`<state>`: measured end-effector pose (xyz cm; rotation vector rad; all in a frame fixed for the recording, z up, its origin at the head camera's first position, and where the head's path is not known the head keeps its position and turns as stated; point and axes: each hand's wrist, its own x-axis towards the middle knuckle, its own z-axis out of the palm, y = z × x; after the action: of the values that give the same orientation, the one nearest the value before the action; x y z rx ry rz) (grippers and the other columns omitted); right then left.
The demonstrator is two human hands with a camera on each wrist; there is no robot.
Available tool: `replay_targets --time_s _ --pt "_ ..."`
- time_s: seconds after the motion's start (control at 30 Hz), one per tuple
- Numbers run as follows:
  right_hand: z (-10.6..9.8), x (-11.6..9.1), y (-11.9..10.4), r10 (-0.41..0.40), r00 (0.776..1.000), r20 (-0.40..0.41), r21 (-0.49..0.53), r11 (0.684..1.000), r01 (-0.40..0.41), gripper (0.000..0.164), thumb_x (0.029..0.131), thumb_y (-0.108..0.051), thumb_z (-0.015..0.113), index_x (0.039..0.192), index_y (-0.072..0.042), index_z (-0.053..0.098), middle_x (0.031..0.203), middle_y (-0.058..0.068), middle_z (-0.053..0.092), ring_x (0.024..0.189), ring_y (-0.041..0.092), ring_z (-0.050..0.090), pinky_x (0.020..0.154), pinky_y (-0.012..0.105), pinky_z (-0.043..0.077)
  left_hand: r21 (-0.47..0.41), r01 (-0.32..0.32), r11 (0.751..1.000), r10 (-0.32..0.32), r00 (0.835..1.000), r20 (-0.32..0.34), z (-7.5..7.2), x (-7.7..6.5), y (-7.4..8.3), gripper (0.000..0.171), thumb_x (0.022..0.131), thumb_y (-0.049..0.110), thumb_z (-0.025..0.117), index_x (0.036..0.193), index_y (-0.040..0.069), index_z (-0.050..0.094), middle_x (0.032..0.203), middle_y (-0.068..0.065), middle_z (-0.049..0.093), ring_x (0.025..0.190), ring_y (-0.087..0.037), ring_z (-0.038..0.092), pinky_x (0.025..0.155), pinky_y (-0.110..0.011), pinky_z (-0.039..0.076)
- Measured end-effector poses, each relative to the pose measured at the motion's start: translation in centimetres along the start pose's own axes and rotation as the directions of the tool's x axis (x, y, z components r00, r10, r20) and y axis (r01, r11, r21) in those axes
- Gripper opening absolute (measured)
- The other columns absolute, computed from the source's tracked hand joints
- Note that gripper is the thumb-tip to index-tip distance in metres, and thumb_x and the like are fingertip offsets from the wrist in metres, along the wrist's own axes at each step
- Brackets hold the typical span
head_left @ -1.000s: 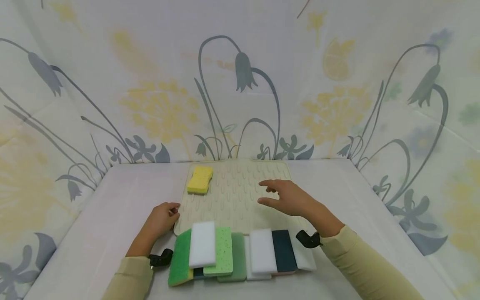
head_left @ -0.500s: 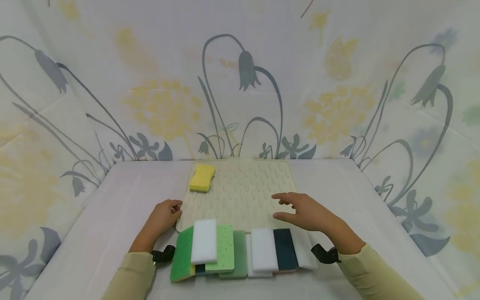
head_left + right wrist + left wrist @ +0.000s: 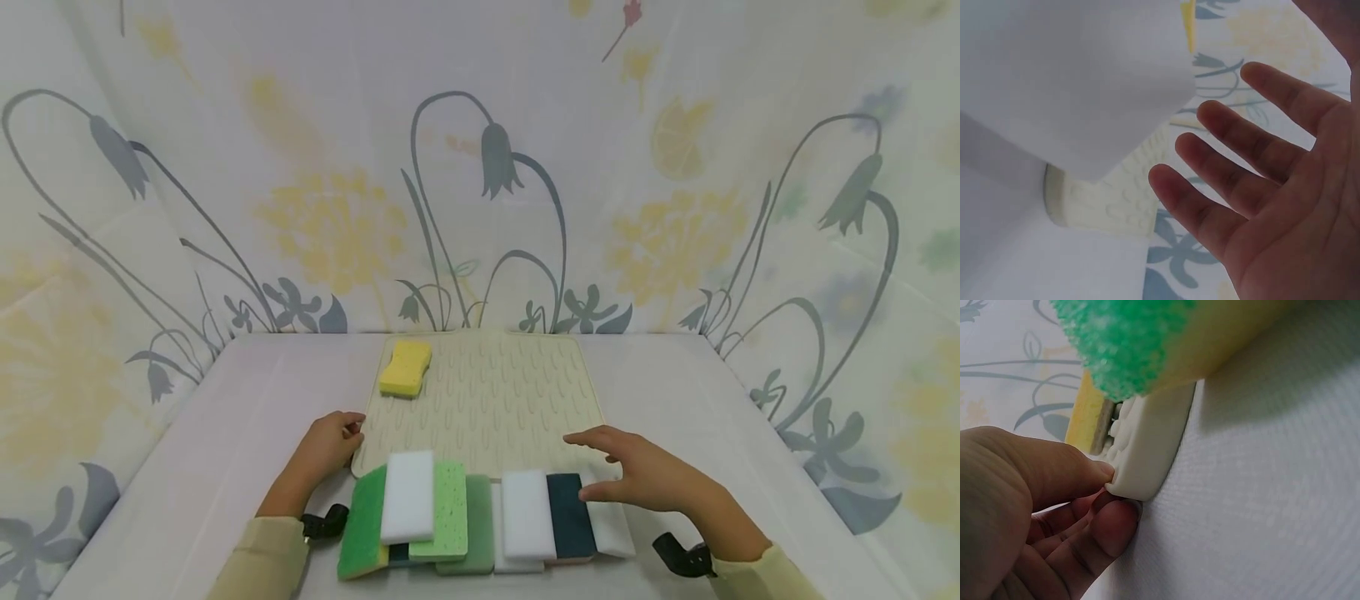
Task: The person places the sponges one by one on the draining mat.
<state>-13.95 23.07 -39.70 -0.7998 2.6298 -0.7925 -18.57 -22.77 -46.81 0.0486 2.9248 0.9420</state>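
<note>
A cream textured mat (image 3: 495,408) lies on the table with a yellow sponge (image 3: 406,368) near its far left corner. My left hand (image 3: 327,450) pinches the mat's left edge; in the left wrist view its thumb (image 3: 1079,469) lies on top with fingertips at the underside. My right hand (image 3: 645,471), fingers spread and holding nothing, hovers by the right end of a row of sponges and pads. That end has a dark blue pad (image 3: 572,517) and a white pad (image 3: 613,529), which the thumb partly overlaps in the head view.
Along the mat's near edge, the row also includes a green-and-yellow sponge (image 3: 363,525), a white pad (image 3: 408,498) lying over others, a speckled light green sponge (image 3: 450,512), and another white pad (image 3: 527,512). A flower-patterned curtain (image 3: 480,167) stands behind the table.
My right hand has moved back from over the mat, toward me and to the right, to the white pad. My left hand has stayed at the mat's edge. The yellow sponge stays put.
</note>
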Motion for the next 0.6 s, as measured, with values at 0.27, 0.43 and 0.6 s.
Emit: replay_targets --time_s 0.27,0.43,0.6 --pt "-0.1 -1.4 0.8 0.024 0.999 -0.027 -0.030 0.999 -0.025 0.077 0.077 -0.056 0.072 0.144 -0.032 0.044 0.145 0.003 0.046 0.126 0.034 0.052 0.089 0.053 0.050 0.002 -0.008 1.000 0.008 1.000 -0.011 -0.2 0.2 0.5 0.040 0.092 0.010 0.058 0.129 -0.005 0.058 0.104 -0.014 0.065 0.086 -0.021 0.061 0.061 -0.029 0.047" --pt "0.4 -2.1 0.9 0.075 0.997 -0.001 -0.001 0.997 -0.075 0.085 0.071 -0.059 0.076 0.144 -0.028 0.045 0.148 0.003 0.042 0.131 0.035 0.047 0.090 0.054 0.049 0.026 -0.014 1.000 0.015 1.000 -0.008 -0.1 0.0 0.3 0.039 0.092 0.010 0.059 0.128 -0.006 0.059 0.103 -0.013 0.065 0.088 -0.022 0.062 0.063 -0.030 0.049" --pt "1.2 -2.7 1.2 0.078 0.996 0.033 -0.008 0.997 -0.078 0.095 0.067 -0.060 0.079 0.148 -0.030 0.039 0.153 0.004 0.038 0.137 0.037 0.040 0.094 0.057 0.046 0.006 0.000 1.000 0.000 1.000 -0.004 0.0 -0.2 0.1 0.040 0.091 0.010 0.058 0.128 -0.006 0.058 0.104 -0.014 0.064 0.082 -0.018 0.059 0.059 -0.028 0.047"
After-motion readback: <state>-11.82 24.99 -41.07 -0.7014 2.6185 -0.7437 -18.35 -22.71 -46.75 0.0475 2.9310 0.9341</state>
